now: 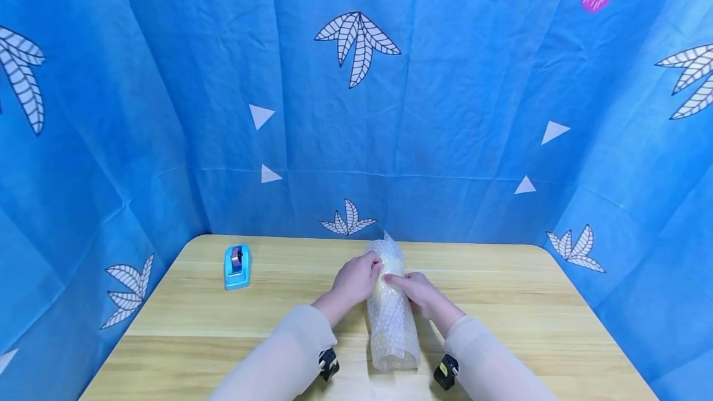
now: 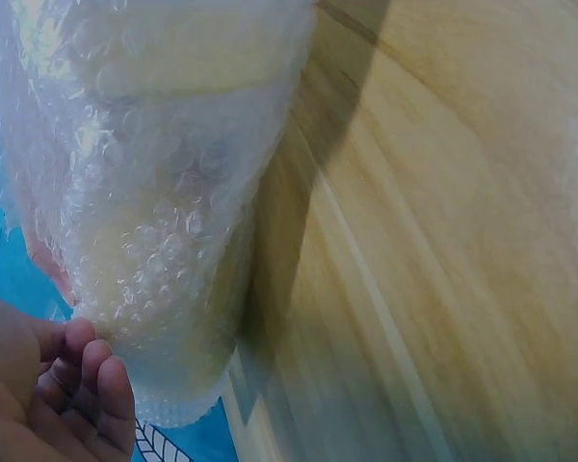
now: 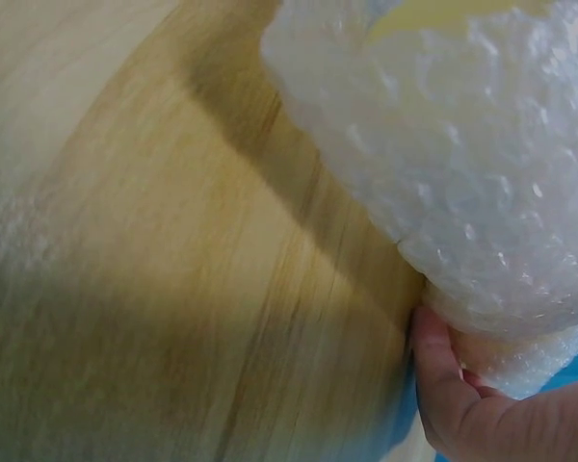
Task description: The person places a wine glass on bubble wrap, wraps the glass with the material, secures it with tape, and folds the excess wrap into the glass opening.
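A long roll of bubble wrap point(image 1: 393, 320) lies on the table, pointing away from me. Something pale yellow shows through its layers, but its kind is hidden. At the upper part of the roll, my left hand point(image 1: 356, 278) pinches the wrap between thumb and fingertips; the left wrist view shows this left hand point(image 2: 53, 385) at the wrap's edge. From the other side, my right hand point(image 1: 423, 294) grips the roll, one digit laid across its top. In the right wrist view, part of the right hand point(image 3: 472, 404) is behind the bubble wrap point(image 3: 462, 173).
A blue tape dispenser point(image 1: 237, 268) with a small roll of tape stands at the table's back left. The wooden table point(image 1: 535, 314) has rounded back corners. Blue patterned curtains point(image 1: 468, 110) hang behind it and along both sides.
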Demonstrator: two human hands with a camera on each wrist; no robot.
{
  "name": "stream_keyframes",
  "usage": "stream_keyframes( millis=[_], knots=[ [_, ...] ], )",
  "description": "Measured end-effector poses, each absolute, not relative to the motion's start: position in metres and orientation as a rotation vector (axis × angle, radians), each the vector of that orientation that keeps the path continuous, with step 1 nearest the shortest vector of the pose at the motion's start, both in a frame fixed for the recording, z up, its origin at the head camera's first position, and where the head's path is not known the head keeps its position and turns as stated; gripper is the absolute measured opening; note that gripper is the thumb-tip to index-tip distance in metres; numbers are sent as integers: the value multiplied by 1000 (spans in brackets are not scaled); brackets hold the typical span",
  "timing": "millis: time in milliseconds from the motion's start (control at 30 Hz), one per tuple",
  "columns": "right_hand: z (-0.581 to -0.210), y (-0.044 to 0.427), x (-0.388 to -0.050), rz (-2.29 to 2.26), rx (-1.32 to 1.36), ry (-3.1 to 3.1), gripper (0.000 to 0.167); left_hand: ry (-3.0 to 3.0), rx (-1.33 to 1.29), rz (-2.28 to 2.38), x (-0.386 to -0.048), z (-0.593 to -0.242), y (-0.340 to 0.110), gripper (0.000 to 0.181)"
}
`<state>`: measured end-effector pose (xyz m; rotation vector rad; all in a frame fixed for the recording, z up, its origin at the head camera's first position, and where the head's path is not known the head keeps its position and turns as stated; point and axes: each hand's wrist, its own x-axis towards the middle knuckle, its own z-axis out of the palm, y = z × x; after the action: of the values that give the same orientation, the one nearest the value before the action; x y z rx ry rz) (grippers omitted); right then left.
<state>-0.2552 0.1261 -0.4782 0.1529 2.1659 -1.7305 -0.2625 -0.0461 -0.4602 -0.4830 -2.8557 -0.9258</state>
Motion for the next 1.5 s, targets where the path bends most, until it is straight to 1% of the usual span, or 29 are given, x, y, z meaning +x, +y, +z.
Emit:
stream_keyframes(
  millis=[300, 533, 800, 1033, 1300, 1500],
  knots=[
    [-477, 126, -254, -1737, 161, 2149, 44, -2931, -436, -925, -269, -453, -42, 10],
    [-477, 126, -255, -1683, 186, 2217, 47, -3007, -411, -744, -277, -437, -39, 17],
    [-479, 125, -256, -1713, 184, 2199, 48, -3109, -324, -629, -287, -427, -34, 25],
    [-478, 126, -257, -1688, 169, 2220, 50, -3194, -360, -602, -297, -420, -33, 29],
    [-477, 127, -257, -1704, 135, 2208, 54, -3364, -288, -752, -307, -404, -31, 25],
    [-476, 127, -256, -1694, 142, 2211, 57, -3398, -239, -1012, -315, -407, -37, 23]
  ],
)
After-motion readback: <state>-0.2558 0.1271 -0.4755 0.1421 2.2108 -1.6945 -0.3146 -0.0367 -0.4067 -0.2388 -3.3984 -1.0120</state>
